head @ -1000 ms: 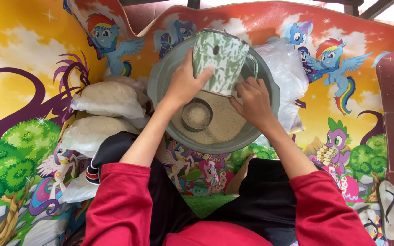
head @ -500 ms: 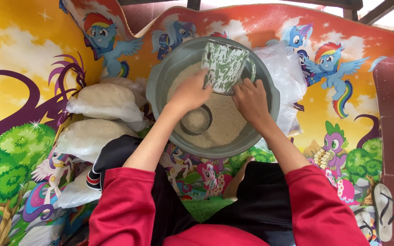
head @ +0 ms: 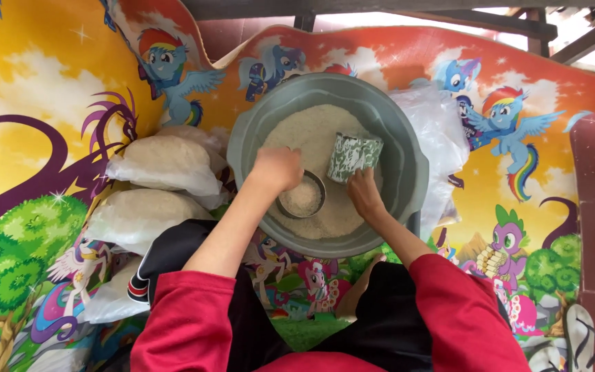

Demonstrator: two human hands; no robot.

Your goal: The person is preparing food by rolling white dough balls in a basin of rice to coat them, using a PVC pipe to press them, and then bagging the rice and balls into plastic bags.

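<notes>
A grey round basin (head: 408, 148) holds a bed of white rice (head: 304, 134). My left hand (head: 278, 169) grips the rim of a small metal cup (head: 304, 196) that sits in the rice and is filled with it. My right hand (head: 365, 193) holds a green-and-white patterned tin mug (head: 354, 156), tipped on its side with its mouth in the rice. Both arms wear red sleeves.
Two filled clear plastic bags of rice (head: 163, 162) (head: 139, 217) lie left of the basin. Loose empty plastic bags (head: 439, 141) lie to its right. A colourful cartoon pony mat (head: 36, 138) covers the floor. A sandal (head: 576, 337) lies at lower right.
The patterned mug has come down from above the basin's far rim and now lies tipped in the rice. My left hand has left the mug and taken hold of the metal cup.
</notes>
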